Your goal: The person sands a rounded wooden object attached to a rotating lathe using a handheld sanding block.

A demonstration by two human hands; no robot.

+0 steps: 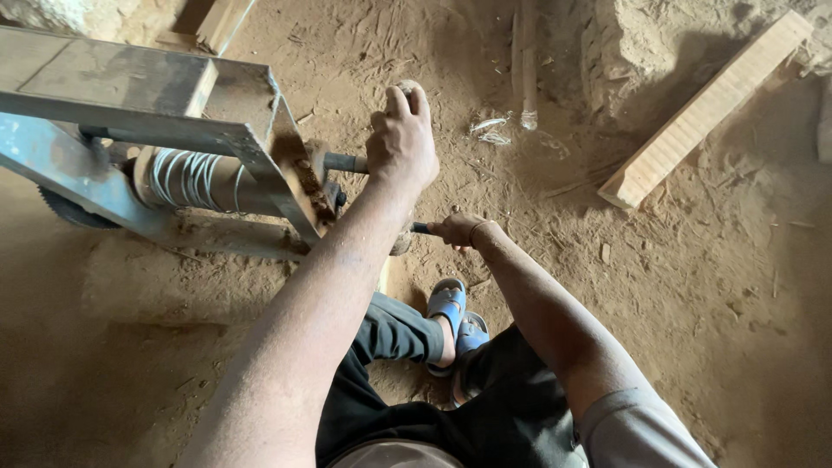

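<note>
Left hand [400, 139] curled tight on round wooden piece [405, 87] at twelve o'clock, right hand [457, 230] shut on dark tool [419, 228] at six: hold steady, press slow beside metal shaft [345, 162].

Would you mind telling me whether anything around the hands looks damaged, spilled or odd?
Sawdust covers the floor. The left hand holds a round wooden piece on the machine's shaft; the right hand grips a tool. Nothing looks broken.
</note>
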